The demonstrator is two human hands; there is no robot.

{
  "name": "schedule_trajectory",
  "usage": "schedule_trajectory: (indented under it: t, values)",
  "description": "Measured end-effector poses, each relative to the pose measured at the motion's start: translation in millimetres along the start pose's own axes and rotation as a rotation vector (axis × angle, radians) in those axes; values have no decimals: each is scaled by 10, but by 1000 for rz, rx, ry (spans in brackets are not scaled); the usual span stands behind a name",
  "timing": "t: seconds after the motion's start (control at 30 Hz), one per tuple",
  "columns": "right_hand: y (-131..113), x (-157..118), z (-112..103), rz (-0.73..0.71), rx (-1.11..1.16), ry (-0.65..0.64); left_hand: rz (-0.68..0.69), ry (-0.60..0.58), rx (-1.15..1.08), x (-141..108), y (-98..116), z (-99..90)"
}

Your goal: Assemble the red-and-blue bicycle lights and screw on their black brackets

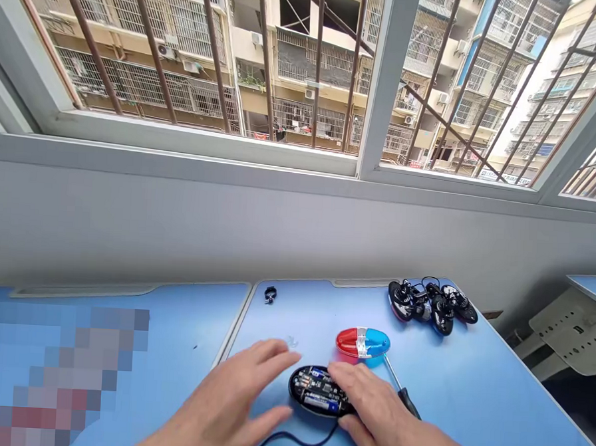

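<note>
A black oval casing [314,389] lies open side up on the blue desk, showing a circuit board and batteries. My right hand [375,410] rests on its right end, thumb and fingers closed around that edge. Left of the casing, my left hand [236,396] is held with fingers and thumb apart and nothing between them. A black cable [299,441] runs from the casing toward the lower left. Beyond my right hand lies a red and blue oval cover [362,343], with a screwdriver [400,389] beside it, partly behind the hand.
Several black oval units with wires [433,306] sit at the desk's back right. A small black clamp [270,294] lies near the back edge. Another blue desk [182,330] adjoins on the left, partly pixelated. A wall and barred window stand behind.
</note>
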State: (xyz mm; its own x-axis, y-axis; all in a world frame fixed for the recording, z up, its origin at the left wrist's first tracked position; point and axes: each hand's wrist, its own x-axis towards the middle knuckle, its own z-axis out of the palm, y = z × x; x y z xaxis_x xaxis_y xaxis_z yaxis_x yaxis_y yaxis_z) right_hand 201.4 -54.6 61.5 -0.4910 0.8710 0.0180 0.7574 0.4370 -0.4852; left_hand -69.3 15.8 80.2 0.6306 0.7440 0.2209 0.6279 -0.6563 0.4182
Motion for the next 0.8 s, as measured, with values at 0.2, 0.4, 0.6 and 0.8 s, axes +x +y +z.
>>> schedule_trajectory:
  t: [0.2, 0.4, 0.6, 0.8]
  values:
    - [136, 24, 82, -175, -62, 67, 5, -181, -222, 99, -154, 422]
    - [151, -23, 106, -219, -101, 148, 173, -151, -329, 179, -49, 419]
    - [337, 101, -122, -378, -53, 558, 54, -173, -321, 262, 142, 270]
    - [682, 224, -469, -54, -379, 517, 72, -132, -331, 311, 87, 320]
